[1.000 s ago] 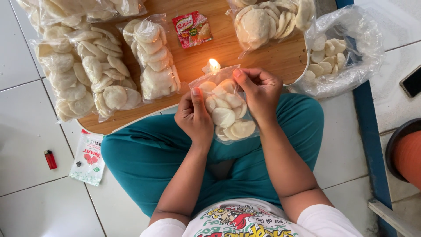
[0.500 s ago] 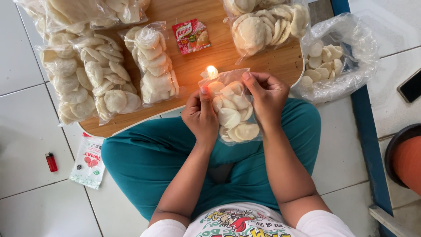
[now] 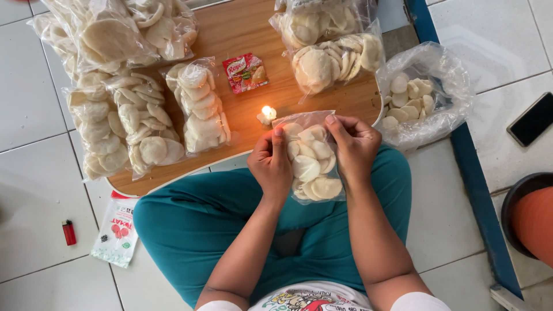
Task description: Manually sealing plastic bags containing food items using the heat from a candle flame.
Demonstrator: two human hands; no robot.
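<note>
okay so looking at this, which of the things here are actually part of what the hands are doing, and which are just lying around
In use:
- left hand and right hand, both gripping the clear bag of crackers
- lit candle beside the bag's top edge
- filled cracker bags on the wooden board
- open bag of loose crackers

Lying about:
- red lighter
- small red sachet
- white wrapper
- phone

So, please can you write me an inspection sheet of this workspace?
Surface: low wooden table on white tiled floor.
Job's things: clear bag of white crackers, its top edge beside a lit candle.
Clutter: filled cracker bags, red sachet, open bag of loose crackers, red lighter, white packet.
Hands: left hand and right hand both grip the bag.
Cables: nothing seen.
Surroundings: dark phone, blue rail, orange pot.
</note>
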